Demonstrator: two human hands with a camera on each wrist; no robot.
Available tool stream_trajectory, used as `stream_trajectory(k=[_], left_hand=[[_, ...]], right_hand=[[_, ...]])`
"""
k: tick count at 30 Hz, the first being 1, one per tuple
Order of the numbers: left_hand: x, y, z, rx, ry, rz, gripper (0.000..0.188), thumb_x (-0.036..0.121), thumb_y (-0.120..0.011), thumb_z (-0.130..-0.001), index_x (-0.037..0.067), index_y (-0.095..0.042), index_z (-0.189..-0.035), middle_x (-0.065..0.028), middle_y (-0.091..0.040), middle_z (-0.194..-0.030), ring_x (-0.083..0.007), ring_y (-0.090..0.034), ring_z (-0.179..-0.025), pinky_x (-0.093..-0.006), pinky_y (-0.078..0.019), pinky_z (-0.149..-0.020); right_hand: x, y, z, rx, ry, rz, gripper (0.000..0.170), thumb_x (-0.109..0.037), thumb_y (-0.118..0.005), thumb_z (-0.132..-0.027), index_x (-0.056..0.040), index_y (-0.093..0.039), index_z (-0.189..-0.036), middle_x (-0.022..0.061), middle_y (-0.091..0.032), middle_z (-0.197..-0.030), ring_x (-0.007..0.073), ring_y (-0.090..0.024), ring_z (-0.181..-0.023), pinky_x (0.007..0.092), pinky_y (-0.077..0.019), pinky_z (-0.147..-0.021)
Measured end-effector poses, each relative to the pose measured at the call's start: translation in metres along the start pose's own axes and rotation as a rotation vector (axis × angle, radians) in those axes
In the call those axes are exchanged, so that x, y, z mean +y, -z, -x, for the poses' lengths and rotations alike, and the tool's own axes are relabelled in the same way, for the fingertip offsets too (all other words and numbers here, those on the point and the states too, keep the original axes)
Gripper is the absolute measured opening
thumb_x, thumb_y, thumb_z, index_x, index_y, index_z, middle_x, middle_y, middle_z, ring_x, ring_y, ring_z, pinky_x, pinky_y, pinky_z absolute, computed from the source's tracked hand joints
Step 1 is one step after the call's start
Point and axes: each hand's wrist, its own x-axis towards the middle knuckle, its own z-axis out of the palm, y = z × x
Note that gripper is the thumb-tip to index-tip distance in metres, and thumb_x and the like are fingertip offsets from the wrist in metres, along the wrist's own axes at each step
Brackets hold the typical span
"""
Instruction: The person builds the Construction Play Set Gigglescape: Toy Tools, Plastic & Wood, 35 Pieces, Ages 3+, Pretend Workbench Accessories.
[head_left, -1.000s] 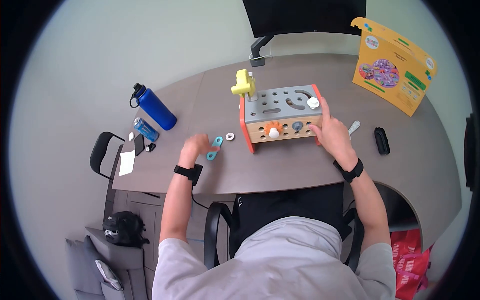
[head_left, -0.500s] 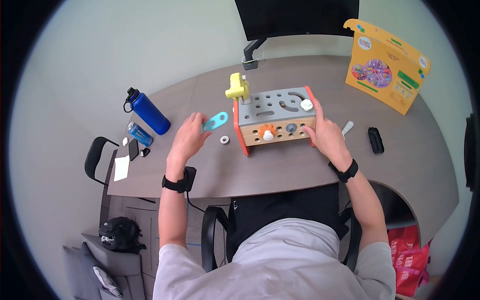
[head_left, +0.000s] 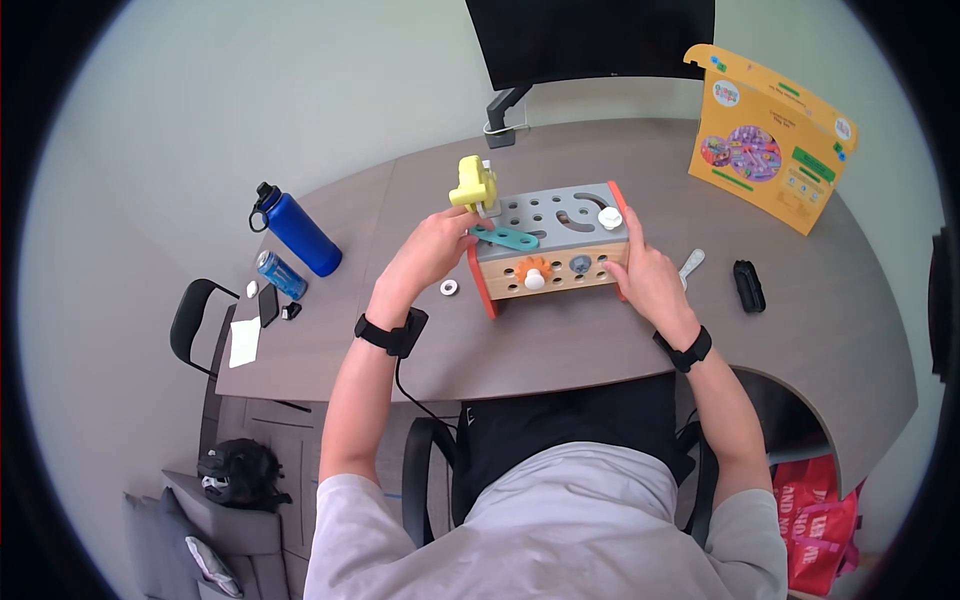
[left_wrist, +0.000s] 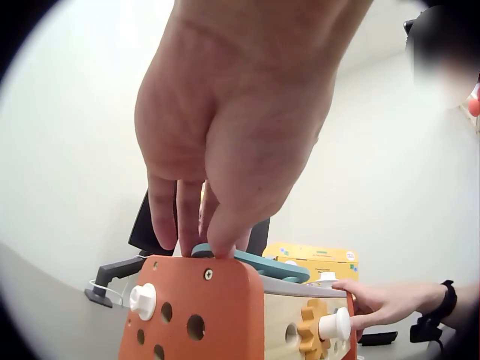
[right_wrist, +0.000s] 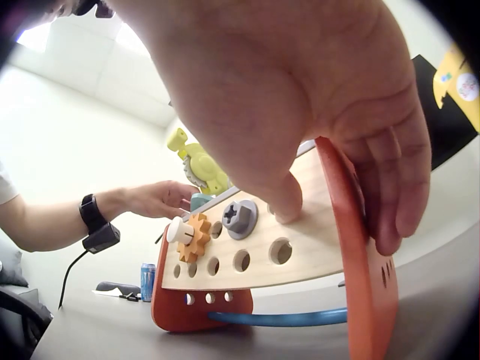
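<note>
A toy workbench point(head_left: 575, 236) with a grey holed top, a wooden front and red ends stands on the table. My left hand point(head_left: 430, 250) pinches one end of a teal holed strip point(head_left: 514, 240), which lies slanted over the top's front left corner. Just behind these fingers a yellow toy circular saw point(head_left: 468, 186) is mounted on the bench. With my right hand point(head_left: 655, 284) I grip the right end, thumb on the front panel and fingers over the red side point(right_wrist: 367, 277). An orange gear point(right_wrist: 196, 238) and a grey bolt point(right_wrist: 241, 217) sit on the front.
A white ring point(head_left: 449, 287) lies left of the bench. Farther left are a blue bottle point(head_left: 303, 237) and a can point(head_left: 284, 277). A white-handled tool point(head_left: 691, 263) and a black case point(head_left: 748, 287) lie right; a yellow box point(head_left: 765, 140) stands behind them.
My left hand has taken the teal strip from the table, raised it and brought it right onto the bench top. My right hand has stayed at the bench's right end.
</note>
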Motion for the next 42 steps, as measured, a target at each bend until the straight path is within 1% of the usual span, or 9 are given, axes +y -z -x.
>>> stream_trajectory(k=[8,14,19,22,29,32,34,38,42], left_hand=[[0.002,-0.002,0.000,0.080,0.010,0.010,0.026,0.000,-0.073,-0.094,0.008,-0.078,-0.118,-0.0169,-0.078,-0.106,-0.0377,-0.074,-0.093,-0.0462,-0.0595,-0.086],[-0.008,-0.005,-0.004,0.038,0.026,0.089,0.028,0.001,-0.070,-0.097,0.007,-0.074,-0.124,-0.0138,-0.078,-0.114,-0.0340,-0.073,-0.095,-0.0428,-0.0609,-0.083],[-0.009,-0.005,-0.002,0.022,0.057,0.118,0.028,0.002,-0.070,-0.098,0.004,-0.071,-0.125,-0.0147,-0.072,-0.127,-0.0356,-0.067,-0.119,-0.0453,-0.0594,-0.093],[-0.019,-0.001,0.003,0.008,0.052,0.139,0.034,0.003,-0.069,-0.101,0.004,-0.066,-0.134,-0.0136,-0.071,-0.133,-0.0342,-0.069,-0.114,-0.0425,-0.0600,-0.089],[-0.035,0.002,0.027,0.148,0.098,0.180,0.038,0.004,-0.072,-0.100,0.005,-0.062,-0.137,-0.0151,-0.071,-0.129,-0.0302,-0.071,-0.115,-0.0420,-0.0601,-0.091],[-0.083,-0.028,0.043,0.023,0.349,0.091,0.045,0.012,-0.077,-0.097,0.005,-0.060,-0.138,-0.0160,-0.071,-0.126,-0.0311,-0.069,-0.119,-0.0429,-0.0601,-0.096],[-0.094,-0.046,0.057,-0.318,0.466,0.061,0.052,0.019,-0.083,-0.092,0.004,-0.060,-0.136,-0.0169,-0.071,-0.126,-0.0324,-0.069,-0.120,-0.0435,-0.0589,-0.098],[-0.105,-0.083,0.071,-0.320,0.311,-0.031,0.051,0.022,-0.085,-0.087,0.009,-0.063,-0.131,-0.0166,-0.071,-0.128,-0.0377,-0.069,-0.117,-0.0479,-0.0563,-0.098],[-0.097,-0.090,0.063,-0.349,0.365,-0.122,0.049,0.022,-0.085,-0.087,0.010,-0.065,-0.130,-0.0159,-0.072,-0.128,-0.0367,-0.069,-0.119,-0.0474,-0.0564,-0.100]], right_hand=[[-0.003,0.004,0.001,-0.022,-0.015,-0.011,0.091,-0.024,-0.078,-0.097,-0.0001,-0.022,-0.165,0.0298,-0.074,-0.098,0.0493,-0.074,-0.086,0.0544,-0.0607,-0.075],[-0.002,0.002,0.001,-0.010,-0.001,-0.004,0.092,-0.024,-0.078,-0.096,0.0005,-0.022,-0.165,0.0301,-0.074,-0.099,0.0493,-0.074,-0.086,0.0545,-0.0607,-0.075],[-0.001,0.003,-0.001,-0.038,-0.024,-0.028,0.092,-0.024,-0.078,-0.096,0.0013,-0.023,-0.165,0.0311,-0.074,-0.101,0.0491,-0.074,-0.087,0.0546,-0.0609,-0.076],[0.001,0.000,0.001,-0.010,-0.008,-0.026,0.092,-0.024,-0.077,-0.097,-0.0009,-0.020,-0.166,0.0251,-0.075,-0.085,0.0472,-0.074,-0.082,0.0527,-0.0601,-0.075],[-0.001,0.002,0.001,-0.016,-0.017,-0.017,0.092,-0.024,-0.078,-0.096,0.0010,-0.023,-0.165,0.0307,-0.074,-0.101,0.0489,-0.074,-0.087,0.0542,-0.0611,-0.076],[-0.002,0.004,0.001,-0.018,-0.014,-0.019,0.092,-0.024,-0.078,-0.096,0.0009,-0.023,-0.165,0.0306,-0.074,-0.100,0.0488,-0.074,-0.087,0.0540,-0.0610,-0.075],[-0.001,0.004,0.001,-0.011,-0.004,-0.010,0.091,-0.025,-0.079,-0.096,0.0008,-0.023,-0.164,0.0299,-0.074,-0.099,0.0485,-0.074,-0.086,0.0540,-0.0608,-0.074],[0.001,0.002,-0.001,-0.044,-0.037,-0.020,0.091,-0.025,-0.079,-0.096,0.0006,-0.023,-0.164,0.0289,-0.075,-0.097,0.0484,-0.074,-0.085,0.0541,-0.0607,-0.074],[-0.002,0.005,0.001,-0.024,-0.024,0.009,0.092,-0.025,-0.079,-0.096,0.0002,-0.023,-0.165,0.0286,-0.075,-0.095,0.0483,-0.074,-0.083,0.0544,-0.0603,-0.072]])
